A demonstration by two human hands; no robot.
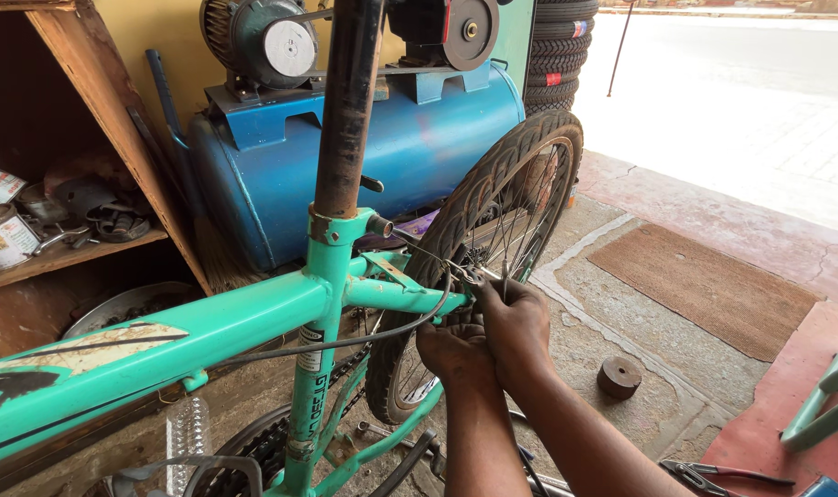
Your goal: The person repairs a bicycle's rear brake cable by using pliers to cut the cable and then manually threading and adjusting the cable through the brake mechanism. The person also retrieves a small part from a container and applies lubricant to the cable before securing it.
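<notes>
We've got both hands up against the rear tyre (493,184), right hand (518,324) pinching the brake cable (419,324) end, left hand (454,354) closed just below it, so keep that cable taut and steady here.

Blue compressor tank (364,156) upper centre, motor (258,37) on top. Wooden shelf (69,248) upper left holds tins (3,237) and metal parts. Stacked tyres (559,55) top right of centre. Brown mat (704,290) right. Small round block (619,375) on floor. Pliers (713,474) lower right.
</notes>
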